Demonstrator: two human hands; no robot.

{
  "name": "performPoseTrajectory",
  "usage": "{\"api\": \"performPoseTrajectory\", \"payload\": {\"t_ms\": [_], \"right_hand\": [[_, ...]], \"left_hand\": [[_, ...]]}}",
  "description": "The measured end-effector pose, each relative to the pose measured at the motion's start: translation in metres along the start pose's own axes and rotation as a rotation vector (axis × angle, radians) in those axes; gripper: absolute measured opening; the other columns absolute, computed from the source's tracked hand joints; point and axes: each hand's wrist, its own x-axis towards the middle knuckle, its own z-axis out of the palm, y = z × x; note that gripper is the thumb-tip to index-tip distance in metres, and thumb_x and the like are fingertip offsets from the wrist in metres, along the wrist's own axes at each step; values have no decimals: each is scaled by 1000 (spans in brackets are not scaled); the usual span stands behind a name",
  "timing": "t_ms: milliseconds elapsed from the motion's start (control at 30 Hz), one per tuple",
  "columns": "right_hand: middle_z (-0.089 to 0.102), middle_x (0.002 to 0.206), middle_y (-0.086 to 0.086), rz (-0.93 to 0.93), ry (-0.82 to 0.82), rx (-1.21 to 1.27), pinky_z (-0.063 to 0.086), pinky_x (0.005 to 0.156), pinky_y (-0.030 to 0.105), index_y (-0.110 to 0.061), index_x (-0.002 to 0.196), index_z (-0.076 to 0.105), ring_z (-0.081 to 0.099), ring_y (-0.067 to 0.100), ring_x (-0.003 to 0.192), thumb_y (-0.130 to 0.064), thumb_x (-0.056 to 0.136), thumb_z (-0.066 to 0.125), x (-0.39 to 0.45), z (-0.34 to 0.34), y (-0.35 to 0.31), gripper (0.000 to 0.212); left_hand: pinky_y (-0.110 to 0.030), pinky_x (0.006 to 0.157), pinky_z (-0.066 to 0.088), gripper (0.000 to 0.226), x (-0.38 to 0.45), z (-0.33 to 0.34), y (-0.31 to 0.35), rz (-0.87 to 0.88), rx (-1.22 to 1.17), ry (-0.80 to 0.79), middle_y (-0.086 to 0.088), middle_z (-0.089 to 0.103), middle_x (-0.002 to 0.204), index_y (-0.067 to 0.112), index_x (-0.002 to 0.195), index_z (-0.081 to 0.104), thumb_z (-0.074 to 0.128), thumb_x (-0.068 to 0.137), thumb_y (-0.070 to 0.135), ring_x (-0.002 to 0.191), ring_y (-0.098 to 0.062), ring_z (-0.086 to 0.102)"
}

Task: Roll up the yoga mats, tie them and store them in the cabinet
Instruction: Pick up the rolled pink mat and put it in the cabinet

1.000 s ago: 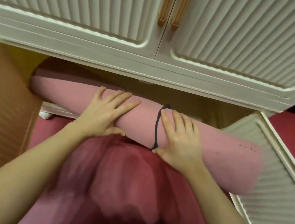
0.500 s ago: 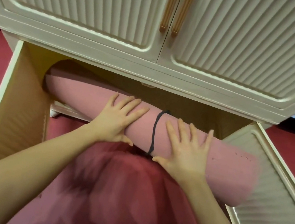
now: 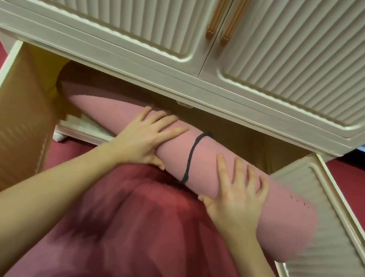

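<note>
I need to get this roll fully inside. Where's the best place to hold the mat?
Hold the mat on both sides of the tie, coming over the top from the near side. It is a long, thick roll lying slanted, left end in the cabinet, right end out over the open door, so a two-handed hold should steer it.

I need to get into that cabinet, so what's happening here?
A person is stowing a rolled pink foam yoga mat, tied with a dark cord. The left hand and right hand lie on the roll, fingers spread, either side of the cord. The mat's left end is inside the cream ribbed cabinet's open lower compartment; its right end sticks out over the open lower door.
</note>
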Motion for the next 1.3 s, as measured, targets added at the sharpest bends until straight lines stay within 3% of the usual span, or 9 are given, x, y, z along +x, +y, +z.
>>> {"api": "performPoseTrajectory", "payload": {"t_ms": [100,167,300,467,700,967,1067,1167,1300], "right_hand": [[56,126,21,54,39,12,38,91,56,-19,131,55,53,44,110,-42,38,92,6,-3,-10,103],[55,127,20,38,37,26,37,91,55,-21,132,53,52,43,112,-43,39,92,12,0,-10,104],[56,127,19,-66,24,30,31,96,52,-22,131,56,51,42,113,-44,38,92,27,10,-12,102],[54,131,19,-128,39,76,27,97,51,-26,132,48,43,38,116,-44,38,92,34,29,-7,106],[56,130,17,-199,82,92,28,97,49,-25,132,51,47,37,116,-46,43,90,47,47,6,100],[56,127,18,-266,45,24,26,99,45,-13,134,50,53,37,112,-56,47,86,65,48,17,103],[47,134,20,-237,154,3,26,97,46,-15,132,44,43,35,118,-54,64,76,42,56,20,85],[38,126,11,-105,272,-57,27,96,48,-22,132,43,38,32,115,-60,77,56,15,66,21,68],[34,134,13,-45,222,3,14,110,54,-19,138,40,31,36,131,-56,84,51,8,72,12,67]], "left_hand": [[-50,83,42,105,11,-13,-12,22,33,52,-15,55,129,23,142,35,67,57,76,106,-35,49],[-48,81,40,105,9,-14,-15,-11,37,52,-15,55,125,24,142,34,63,57,77,103,-35,48],[-54,91,40,100,-16,0,-17,-109,37,5,-18,55,127,22,142,34,47,63,82,110,-38,50],[-54,98,32,112,-25,17,-7,-177,78,77,-22,56,123,18,138,37,82,47,64,113,-35,43],[-54,96,32,112,-18,28,-4,-212,104,149,-22,57,119,17,138,39,87,45,58,109,-35,44],[-54,90,38,87,-18,33,-7,-229,88,83,-23,52,123,15,139,38,51,71,68,103,-36,45],[-58,96,31,92,-22,34,-7,-212,111,97,-22,44,130,16,143,34,56,71,67,110,-38,43],[-63,99,27,97,-24,34,-3,-219,89,131,-16,38,130,17,144,33,72,68,61,115,-38,39],[-68,100,24,97,-32,39,6,-279,59,134,-12,36,140,20,144,33,80,65,51,127,-40,34]]}}
